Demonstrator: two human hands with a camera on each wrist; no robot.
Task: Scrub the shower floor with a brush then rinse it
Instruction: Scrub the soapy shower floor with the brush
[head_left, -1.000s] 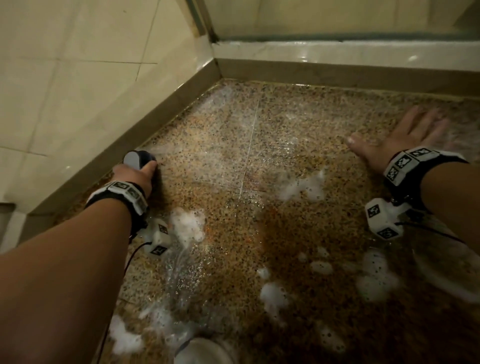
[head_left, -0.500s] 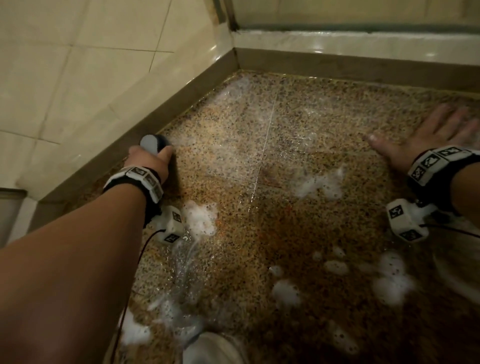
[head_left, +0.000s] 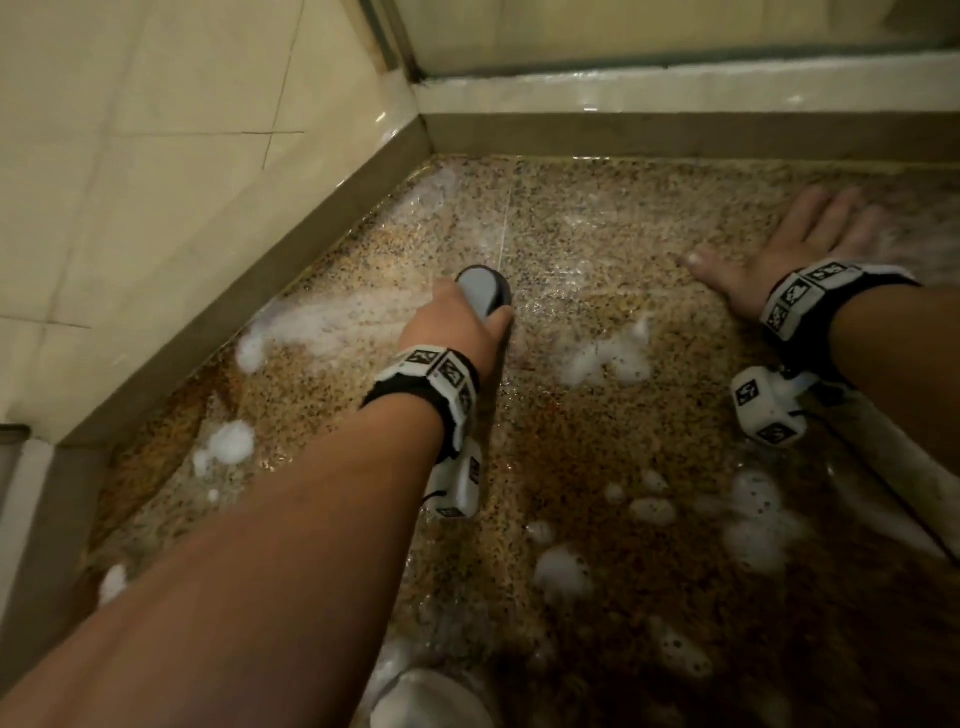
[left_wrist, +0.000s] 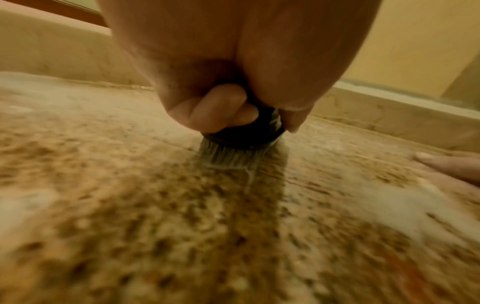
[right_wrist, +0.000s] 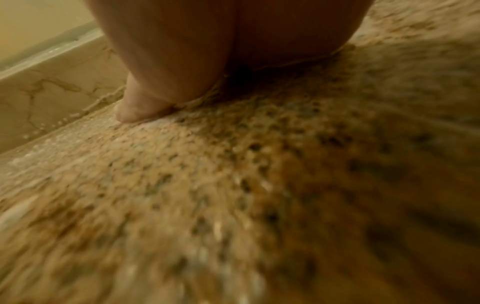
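Brush (head_left: 484, 292) upright at frame centre, bristles on wet speckled floor (head_left: 597, 457); curb (head_left: 291, 260) well left, open floor around. Left hand (head_left: 457, 330) curled round brush. Right hand (head_left: 795, 260) flat, fingers spread, upper right.

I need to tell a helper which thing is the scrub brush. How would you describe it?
On the speckled shower floor, look near its pale grout line. The left hand grips the brush: a grey-topped, dark round body with bristles pressed down, unlike the white foam nearby.
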